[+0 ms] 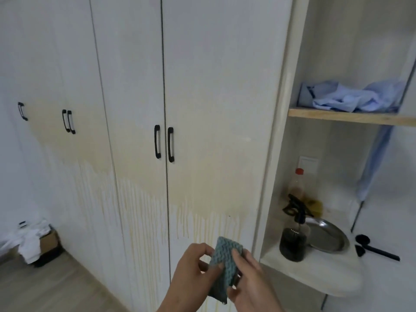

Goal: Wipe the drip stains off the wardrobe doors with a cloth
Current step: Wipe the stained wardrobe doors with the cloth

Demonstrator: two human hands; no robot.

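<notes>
Where yellowish drip stains [144,221] streak the wardrobe doors [202,86], left to right: left hand [191,269], pinching the cloth's 9 o'clock edge; cloth [225,262], folded, grey-green, at frame's 6 o'clock, long axis 12-to-6 o'clock; right hand [252,284], thumb pressed on cloth, fingers hidden behind; forearms cut off.

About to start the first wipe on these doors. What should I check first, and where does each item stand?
1. Grip on the cloth: ok, the left hand and the right hand both pinch it.
2. Cloth folded into a pad: ok.
3. Cloth damp: cannot tell.
4. Target located: ok, the drip stains streak down the lower wardrobe doors, below the handles.
5. Doors closed for firm backing: ok.
6. Cloth against a stain: not ok, it is held in front of the doors, not pressed to them.
</notes>
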